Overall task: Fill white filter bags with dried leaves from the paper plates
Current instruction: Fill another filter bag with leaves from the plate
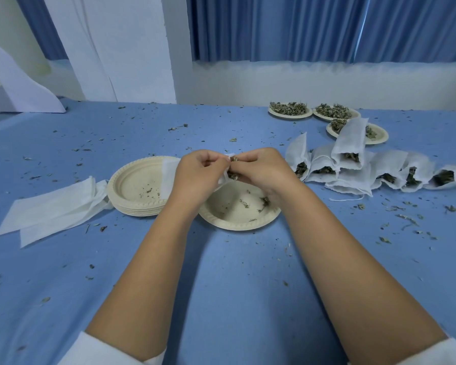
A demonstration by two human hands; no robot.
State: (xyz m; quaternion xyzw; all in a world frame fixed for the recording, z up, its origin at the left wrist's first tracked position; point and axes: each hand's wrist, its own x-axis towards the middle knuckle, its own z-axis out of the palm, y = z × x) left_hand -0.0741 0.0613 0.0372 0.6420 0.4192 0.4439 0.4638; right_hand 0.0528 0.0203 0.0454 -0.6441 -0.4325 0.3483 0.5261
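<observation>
Your left hand (198, 175) and right hand (261, 169) are pinching a thin white filter bag (223, 177); filled bags (350, 164) are lying right, three heaped paper plates (290, 117) are waiting.

Matt paper plates (237, 222), gauzy white cloth bags (350, 143), blue tablecloth (234, 272).

Bare forearms (148, 272), white sleeves (98, 349) ending near the elbows

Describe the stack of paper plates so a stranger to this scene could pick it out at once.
On the blue table, look just left of the left hand. The stack of paper plates sits beside flat empty filter bags. Alone among the plates, it is many deep, holding only crumbs.
</observation>
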